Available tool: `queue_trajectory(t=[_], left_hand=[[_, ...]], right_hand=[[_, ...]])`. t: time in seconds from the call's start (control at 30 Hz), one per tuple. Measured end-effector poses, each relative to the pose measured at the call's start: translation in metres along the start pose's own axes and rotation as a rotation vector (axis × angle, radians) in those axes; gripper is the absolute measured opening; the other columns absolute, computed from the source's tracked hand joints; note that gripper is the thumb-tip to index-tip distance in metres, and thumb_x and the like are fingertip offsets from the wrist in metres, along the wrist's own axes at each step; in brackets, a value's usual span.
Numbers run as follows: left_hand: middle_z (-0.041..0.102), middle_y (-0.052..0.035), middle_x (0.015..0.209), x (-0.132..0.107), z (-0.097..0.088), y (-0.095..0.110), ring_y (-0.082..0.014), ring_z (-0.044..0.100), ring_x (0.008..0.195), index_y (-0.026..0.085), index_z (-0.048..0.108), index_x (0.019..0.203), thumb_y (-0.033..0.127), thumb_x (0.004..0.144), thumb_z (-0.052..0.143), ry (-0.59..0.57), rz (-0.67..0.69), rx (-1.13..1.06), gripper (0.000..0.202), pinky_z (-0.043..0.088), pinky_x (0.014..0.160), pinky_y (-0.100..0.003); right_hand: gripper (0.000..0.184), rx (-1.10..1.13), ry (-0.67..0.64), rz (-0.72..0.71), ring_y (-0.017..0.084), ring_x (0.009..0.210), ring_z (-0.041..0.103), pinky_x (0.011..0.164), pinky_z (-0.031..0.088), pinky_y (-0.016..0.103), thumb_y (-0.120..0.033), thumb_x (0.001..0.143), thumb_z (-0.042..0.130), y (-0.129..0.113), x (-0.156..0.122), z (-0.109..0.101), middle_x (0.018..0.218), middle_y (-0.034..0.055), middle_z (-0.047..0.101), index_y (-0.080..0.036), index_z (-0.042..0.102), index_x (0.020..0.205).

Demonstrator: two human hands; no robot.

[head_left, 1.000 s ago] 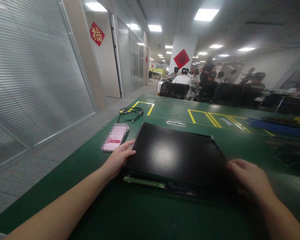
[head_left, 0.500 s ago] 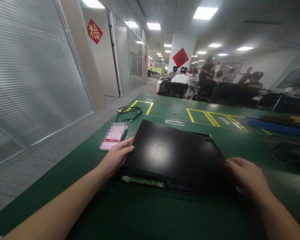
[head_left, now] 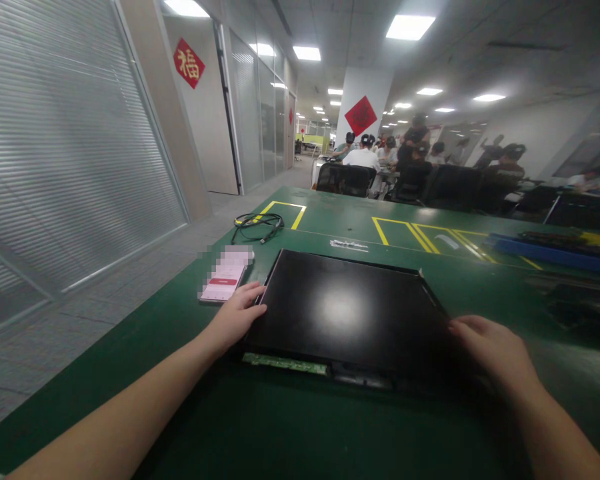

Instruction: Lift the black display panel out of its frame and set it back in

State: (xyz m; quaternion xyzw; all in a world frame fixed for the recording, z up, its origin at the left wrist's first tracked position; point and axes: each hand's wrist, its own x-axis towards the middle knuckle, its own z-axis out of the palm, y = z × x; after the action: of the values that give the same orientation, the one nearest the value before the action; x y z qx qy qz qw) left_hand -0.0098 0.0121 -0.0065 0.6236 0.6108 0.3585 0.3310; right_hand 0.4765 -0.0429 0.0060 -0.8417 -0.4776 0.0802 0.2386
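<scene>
A flat black screen panel (head_left: pixel 350 307) lies in a dark frame on the green table, its glossy face up and catching a light reflection. A narrow green circuit board (head_left: pixel 285 364) shows along its near edge. My left hand (head_left: pixel 236 319) grips the panel's left edge, thumb on top and fingers along the side. At the right edge my right hand (head_left: pixel 495 350) is closed, thumb and forefinger at the rim; its other fingers are partly hidden in shadow. A phone (head_left: pixel 225 277) with a lit, partly blurred screen lies just beyond my left hand.
A coiled black cable (head_left: pixel 258 227) lies at the table's far left. Yellow tape outlines (head_left: pixel 405 222) and a white label (head_left: pixel 349 245) mark the green table (head_left: pixel 320 433). A blue tray (head_left: pixel 555 255) holds dark items at right. Several people sit behind the table.
The panel's raised far left side has come down, so it now lies flatter in the frame. My left hand has sunk slightly with it; my right hand has barely moved.
</scene>
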Motion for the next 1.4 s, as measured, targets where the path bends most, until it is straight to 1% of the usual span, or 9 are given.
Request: queue_trajectory(t=[0.27,0.43,0.63,0.77,0.9,1.0,1.1,1.2,1.4], left_hand=[[0.061,-0.0162,0.16,0.005,0.004,-0.007,-0.0389,0.054,0.15,0.018,0.08,0.13,0.034,0.079,0.063,-0.026,0.046,0.204,0.057,0.038,0.128,-0.053],[0.063,-0.0141,0.156,0.005,0.005,-0.01,-0.0397,0.055,0.149,0.021,0.082,0.125,0.032,0.079,0.064,-0.014,0.063,0.223,0.051,0.04,0.127,-0.053],[0.063,-0.0157,0.156,0.006,0.004,-0.012,-0.0394,0.053,0.15,0.019,0.081,0.129,0.034,0.083,0.063,-0.04,0.091,0.259,0.052,0.036,0.129,-0.053],[0.064,-0.0132,0.154,0.007,0.004,-0.013,-0.0389,0.053,0.15,0.023,0.08,0.13,0.034,0.084,0.063,-0.046,0.106,0.277,0.05,0.036,0.129,-0.054],[0.062,-0.0164,0.155,0.008,0.005,-0.014,-0.0402,0.052,0.149,0.019,0.08,0.131,0.034,0.086,0.062,-0.048,0.106,0.282,0.051,0.035,0.129,-0.055],[0.064,-0.0144,0.154,0.008,0.006,-0.015,-0.0399,0.052,0.149,0.021,0.08,0.13,0.035,0.085,0.063,-0.048,0.106,0.274,0.05,0.035,0.129,-0.055],[0.062,-0.0132,0.157,0.005,0.006,-0.013,-0.0384,0.052,0.15,0.022,0.073,0.141,0.035,0.086,0.063,-0.056,0.123,0.241,0.057,0.038,0.126,-0.055],[0.058,-0.0155,0.162,0.0,0.002,-0.007,-0.037,0.052,0.15,0.022,0.062,0.153,0.037,0.088,0.063,-0.101,0.16,0.184,0.067,0.039,0.125,-0.055],[0.046,-0.0209,0.17,-0.007,-0.02,0.004,-0.0441,0.042,0.157,0.022,0.066,0.148,0.05,0.085,0.074,-0.261,0.236,0.356,0.069,0.034,0.126,-0.063]], right_hand=[[0.033,0.026,-0.036,0.062,0.035,0.089,0.071,0.077,0.052,0.045,-0.052,0.072,0.055,-0.009,-0.005,-0.003,0.087,0.011,0.08,-0.029,0.078,0.078],[0.033,0.029,-0.019,0.045,0.033,0.081,0.071,0.071,0.053,0.044,-0.052,0.074,0.056,-0.006,-0.003,-0.002,0.084,0.0111,0.08,-0.029,0.078,0.077],[0.03,0.012,-0.014,0.014,0.035,0.081,0.073,0.071,0.054,0.045,-0.051,0.075,0.057,0.0,0.0,-0.001,0.083,0.0105,0.081,-0.031,0.08,0.075],[0.029,0.012,0.023,-0.022,0.035,0.08,0.073,0.069,0.054,0.045,-0.051,0.074,0.058,0.003,0.002,0.001,0.081,0.0096,0.081,-0.032,0.079,0.072],[0.03,0.02,-0.01,-0.031,0.035,0.082,0.074,0.07,0.054,0.045,-0.052,0.075,0.058,0.006,0.004,0.001,0.083,0.0098,0.081,-0.031,0.079,0.074],[0.03,0.01,-0.015,-0.025,0.035,0.08,0.074,0.069,0.054,0.046,-0.054,0.075,0.058,0.006,0.004,-0.001,0.081,0.0097,0.081,-0.032,0.079,0.074],[0.031,0.007,-0.027,-0.018,0.036,0.082,0.074,0.07,0.054,0.046,-0.053,0.075,0.057,0.002,0.002,-0.003,0.083,0.0105,0.081,-0.031,0.079,0.076],[0.032,0.0,-0.026,-0.005,0.037,0.085,0.074,0.072,0.054,0.047,-0.052,0.075,0.055,-0.003,-0.002,-0.003,0.085,0.011,0.081,-0.03,0.079,0.075],[0.034,-0.013,-0.013,-0.022,0.036,0.082,0.074,0.07,0.054,0.046,-0.053,0.077,0.054,-0.004,-0.003,-0.002,0.081,0.0101,0.081,-0.03,0.079,0.075]])
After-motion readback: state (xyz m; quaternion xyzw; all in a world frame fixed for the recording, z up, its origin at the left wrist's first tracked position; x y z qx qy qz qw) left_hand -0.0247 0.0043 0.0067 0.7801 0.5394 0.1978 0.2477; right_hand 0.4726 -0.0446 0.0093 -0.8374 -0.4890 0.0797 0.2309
